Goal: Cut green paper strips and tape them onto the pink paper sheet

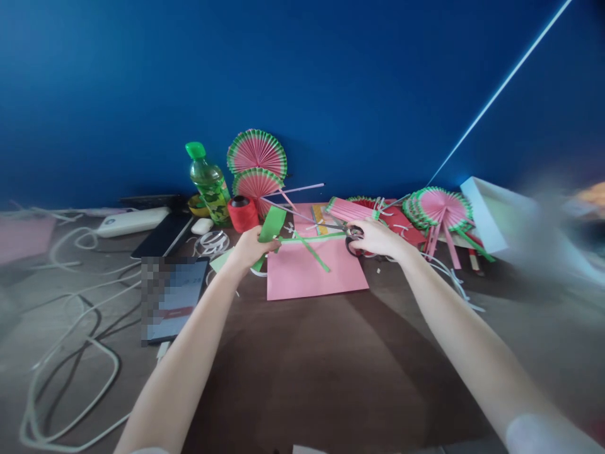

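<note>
- Head view: my left hand (253, 248) pinches a green strip (273, 225) near the far left corner of the pink sheet (314, 284).
- My right hand (375, 237) grips the scissors (345, 229), blades pointing left.
- The pink sheet lies flat on the brown table (307, 372).
- A red spool (243, 216) stands just beyond my left hand.

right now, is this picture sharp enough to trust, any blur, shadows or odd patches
Head view: scissors fairly clear near the centre; head view: far right badly smeared, swallowing part of the white box; head view: dark shadow on the table below the pink sheet; head view: phone partly pixelated along its left side.
</note>
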The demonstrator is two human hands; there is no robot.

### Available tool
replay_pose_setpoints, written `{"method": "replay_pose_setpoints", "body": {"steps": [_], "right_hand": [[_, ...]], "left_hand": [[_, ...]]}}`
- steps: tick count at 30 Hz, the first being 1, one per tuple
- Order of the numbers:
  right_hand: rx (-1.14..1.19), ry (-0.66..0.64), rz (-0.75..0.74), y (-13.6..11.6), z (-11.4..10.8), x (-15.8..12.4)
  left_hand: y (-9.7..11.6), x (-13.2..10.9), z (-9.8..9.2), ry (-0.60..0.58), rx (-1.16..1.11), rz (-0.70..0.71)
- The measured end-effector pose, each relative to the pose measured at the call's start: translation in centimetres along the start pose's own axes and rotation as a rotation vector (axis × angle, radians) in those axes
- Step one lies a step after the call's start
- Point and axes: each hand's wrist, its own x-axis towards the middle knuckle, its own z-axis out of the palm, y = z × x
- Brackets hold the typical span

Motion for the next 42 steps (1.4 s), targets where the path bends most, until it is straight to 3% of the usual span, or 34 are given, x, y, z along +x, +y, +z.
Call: {"method": "replay_pose_setpoints", "body": {"steps": [5,8,13,21,23,25,28,31,34,38,42], "right_hand": [[-0.060,0.050,0.012,0.8,-0.1,1.1],[-0.037,0.103,-0.003,1.2,-0.2,1.8],[-0.044,0.078,-0.082,0.2,-0.2,3.2],[-0.209,0.172,-0.078,-3.1,0.0,3.1],[-0.087,0.102,-0.099,-4.5,0.4,2.0],[0.059,-0.067,-0.130,-5.8,1.2,0.7],[0.057,-0.160,-0.109,-6.7,3.2,-0.7],[0.047,-0.074,-0.109,-6.5,5.1,-0.9],[0.084,0.032,-0.130,-5.7,6.3,-0.2],[0.125,0.082,-0.124,-5.1,6.8,0.6],[0.177,0.107,-0.126,-5.0,6.9,0.6]], "left_hand": [[-0.2,0.2,-0.7,-0.024,-0.043,-0.024],[-0.6,0.4,-1.4,0.028,0.013,-0.030],[-0.8,0.4,-2.5,0.096,0.100,-0.034],[-0.4,0.2,-2.1,-0.067,0.078,-0.020],[-0.4,0.2,-2.0,-0.114,0.105,-0.033],[-0.3,0.1,-1.9,-0.150,0.107,-0.043],[-0.3,-0.1,-1.6,-0.207,0.018,-0.036],[-0.3,-0.2,-1.2,-0.259,-0.065,-0.031],[-0.3,-0.3,-0.9,-0.238,-0.030,-0.007],[-0.8,-0.1,-0.6,-0.169,0.101,0.033],[-1.5,0.3,-0.4,-0.210,0.205,0.066]]}}
